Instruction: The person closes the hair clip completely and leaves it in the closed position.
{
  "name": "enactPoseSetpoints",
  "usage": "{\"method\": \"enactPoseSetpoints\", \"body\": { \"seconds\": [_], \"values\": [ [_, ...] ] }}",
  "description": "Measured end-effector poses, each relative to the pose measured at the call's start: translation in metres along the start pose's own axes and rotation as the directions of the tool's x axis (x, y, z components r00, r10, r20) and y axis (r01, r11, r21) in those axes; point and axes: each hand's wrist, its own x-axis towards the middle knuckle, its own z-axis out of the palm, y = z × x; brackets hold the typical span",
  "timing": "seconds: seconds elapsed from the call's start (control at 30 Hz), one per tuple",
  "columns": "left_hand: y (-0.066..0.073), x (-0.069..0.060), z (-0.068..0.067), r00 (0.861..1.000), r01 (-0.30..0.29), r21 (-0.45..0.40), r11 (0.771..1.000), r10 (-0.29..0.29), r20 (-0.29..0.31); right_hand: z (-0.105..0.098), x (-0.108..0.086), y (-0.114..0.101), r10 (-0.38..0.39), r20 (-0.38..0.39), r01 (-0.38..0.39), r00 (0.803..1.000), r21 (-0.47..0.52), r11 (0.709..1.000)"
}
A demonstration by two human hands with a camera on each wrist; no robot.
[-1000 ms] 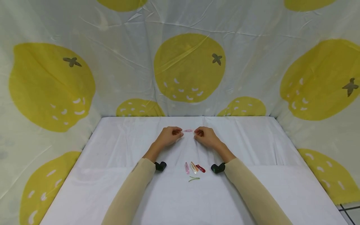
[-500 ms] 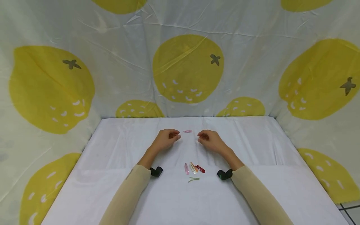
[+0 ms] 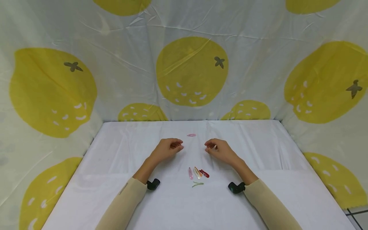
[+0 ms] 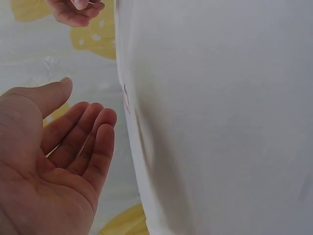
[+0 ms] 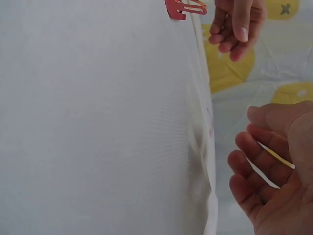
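Observation:
A pink snap hair clip [image 3: 191,135] lies alone toward the far side of the white cloth. Below it, on the left, hovers my left hand [image 3: 167,149], its fingers loosely bent and holding nothing. My right hand [image 3: 222,151] mirrors it on the other side, also holding nothing, with a gap between thumb and fingers. Nearer me lies a small group: a second pink hair clip [image 3: 190,173], a pale and orange pair of clips [image 3: 197,172] close together, and a red hair clip [image 3: 204,173]. In front of these is a green hair clip [image 3: 197,184], its two arms spread apart.
White cloth [image 3: 172,204] covers the table. A curtain [image 3: 129,73] printed with yellow lemons stands behind it and along both sides. Black wrist cameras [image 3: 153,184] sit on both forearms. Tiled floor [image 3: 357,217] shows at the lower right.
Both hands have drawn back toward me and moved apart, away from the far pink clip. That clip and the nearer ones stay where they were on the cloth.

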Motion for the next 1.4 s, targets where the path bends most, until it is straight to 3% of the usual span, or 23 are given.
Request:
{"method": "enactPoseSetpoints", "body": {
  "seconds": [0.6, 0.97, 1.4],
  "values": [
    [0.014, -0.026, 0.006, 0.993, -0.097, 0.02, 0.995, 0.096, 0.068, 0.002, -0.028, -0.01, -0.009, 0.048, 0.009, 0.999, -0.001, 1.0],
    [0.026, -0.04, 0.009, 0.99, -0.114, 0.016, 0.993, 0.112, 0.087, 0.003, -0.044, -0.019, -0.023, 0.075, 0.024, 0.997, -0.022, 0.999],
    [0.03, -0.055, 0.011, 0.98, -0.171, 0.042, 0.984, 0.165, 0.111, 0.008, -0.057, -0.019, -0.043, 0.099, 0.046, 0.994, -0.029, 0.999]
  ]
}}
